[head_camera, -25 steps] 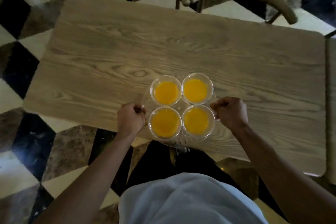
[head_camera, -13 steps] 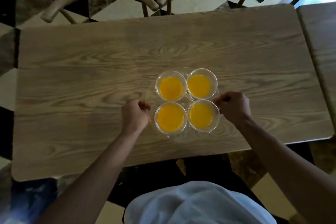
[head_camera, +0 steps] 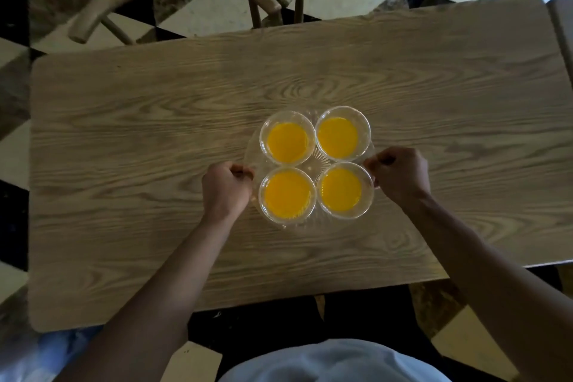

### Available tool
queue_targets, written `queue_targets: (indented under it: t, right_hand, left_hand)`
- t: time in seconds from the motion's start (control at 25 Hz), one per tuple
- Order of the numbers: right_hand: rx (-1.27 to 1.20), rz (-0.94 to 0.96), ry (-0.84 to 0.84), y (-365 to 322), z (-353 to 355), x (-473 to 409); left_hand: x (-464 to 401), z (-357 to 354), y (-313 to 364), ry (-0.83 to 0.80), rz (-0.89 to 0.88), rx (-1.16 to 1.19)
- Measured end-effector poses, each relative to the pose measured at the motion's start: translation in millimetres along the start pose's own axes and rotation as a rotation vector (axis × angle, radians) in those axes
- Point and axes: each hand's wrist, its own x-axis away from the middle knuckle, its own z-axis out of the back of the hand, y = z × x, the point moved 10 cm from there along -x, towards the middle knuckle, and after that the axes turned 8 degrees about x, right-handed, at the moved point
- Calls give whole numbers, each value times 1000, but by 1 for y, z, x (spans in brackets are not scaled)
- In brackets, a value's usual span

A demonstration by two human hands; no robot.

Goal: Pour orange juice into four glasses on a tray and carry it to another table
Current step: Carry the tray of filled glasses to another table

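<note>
We grip the clear tray (head_camera: 313, 161) at both edges, left hand (head_camera: 225, 190) and right hand (head_camera: 400, 174) curled round its rim. Four glasses (head_camera: 287, 142) of juice (head_camera: 338, 138) stand on it in a square over the table (head_camera: 155, 133); it seems to rest there

dim, warm | daylight glare top right | wide-angle bending, edges soft

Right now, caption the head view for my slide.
Both hands, left hand and right hand, grip a clear round tray of four juice-filled glasses.
</note>
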Motion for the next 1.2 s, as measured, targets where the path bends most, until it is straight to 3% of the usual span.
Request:
queue_targets:
  t: [1.2]
  right_hand:
    - [-52, -57, -46, -1, -26, -38]
  left_hand:
    - [-43, -18, -5, -13, 31, -13]
